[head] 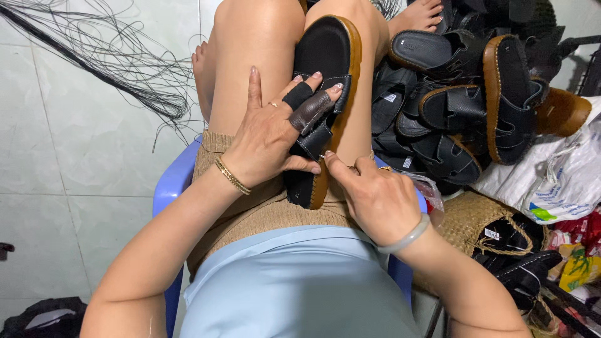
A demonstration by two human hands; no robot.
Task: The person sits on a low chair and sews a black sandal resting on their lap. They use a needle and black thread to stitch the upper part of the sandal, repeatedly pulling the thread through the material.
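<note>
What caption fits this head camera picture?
Two hands hold a black sandal on a lap.

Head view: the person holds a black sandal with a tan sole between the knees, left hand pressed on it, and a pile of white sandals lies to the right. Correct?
Not quite. In the head view the pile of sandals is black with tan soles, not white. The rest holds: the black sandal sits between the knees, the left hand pressed on it.

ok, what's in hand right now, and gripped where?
A black sandal with a tan sole, clamped between the knees. The left hand presses on its black upper near the heel end; the right hand pinches at the sole edge, fingertips only.
</note>
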